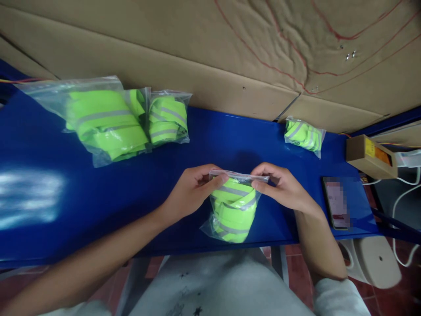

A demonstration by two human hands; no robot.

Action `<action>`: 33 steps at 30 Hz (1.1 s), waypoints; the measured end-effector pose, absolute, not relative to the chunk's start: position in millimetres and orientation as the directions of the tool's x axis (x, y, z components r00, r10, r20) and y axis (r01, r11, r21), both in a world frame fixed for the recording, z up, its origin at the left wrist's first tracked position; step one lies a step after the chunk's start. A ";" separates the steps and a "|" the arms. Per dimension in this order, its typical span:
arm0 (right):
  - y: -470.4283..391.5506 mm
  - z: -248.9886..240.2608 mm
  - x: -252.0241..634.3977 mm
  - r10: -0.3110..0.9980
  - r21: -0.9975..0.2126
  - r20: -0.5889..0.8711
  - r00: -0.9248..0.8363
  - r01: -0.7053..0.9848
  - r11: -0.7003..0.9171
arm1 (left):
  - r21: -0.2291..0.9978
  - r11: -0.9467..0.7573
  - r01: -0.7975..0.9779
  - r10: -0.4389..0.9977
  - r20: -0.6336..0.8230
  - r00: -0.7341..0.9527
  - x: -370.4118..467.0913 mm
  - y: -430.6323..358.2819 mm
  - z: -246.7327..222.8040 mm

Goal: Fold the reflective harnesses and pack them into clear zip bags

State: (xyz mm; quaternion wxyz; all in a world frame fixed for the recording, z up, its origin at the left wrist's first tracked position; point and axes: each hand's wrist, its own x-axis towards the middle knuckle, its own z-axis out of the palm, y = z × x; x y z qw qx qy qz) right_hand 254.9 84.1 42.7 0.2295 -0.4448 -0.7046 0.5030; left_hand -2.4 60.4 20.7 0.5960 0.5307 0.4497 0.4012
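A clear plastic bag (233,210) stuffed with a folded neon-green strap with grey reflective stripes lies on the blue table (49,145) near its front edge. My left hand (190,191) pinches the bag's top strip at its left end. My right hand (283,184) pinches the same strip at its right end. Both thumbs and forefingers press on the bag's mouth.
Two filled bags (105,120) (167,118) of the same green straps lie at the back left, a smaller one (304,135) at the back right. A phone (337,202) lies right of my right hand, beside a cardboard box (370,156). Cardboard sheets (213,57) stand behind the table.
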 end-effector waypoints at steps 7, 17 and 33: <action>81.5 39.3 247.5 0.884 -0.921 -0.142 -0.446 0.386 0.047 | 0.995 0.090 0.038 0.957 -0.096 0.273 -2.7 59.5 17.9; 81.2 49.5 251.8 0.888 -0.872 -0.077 -0.453 0.462 0.160 | 0.991 0.136 0.017 0.926 -0.133 0.354 -5.2 62.2 16.8; 82.6 57.0 260.9 0.901 -0.863 -0.033 -0.433 0.468 0.193 | 0.992 0.060 -0.112 0.989 -0.043 0.144 -7.6 67.1 14.9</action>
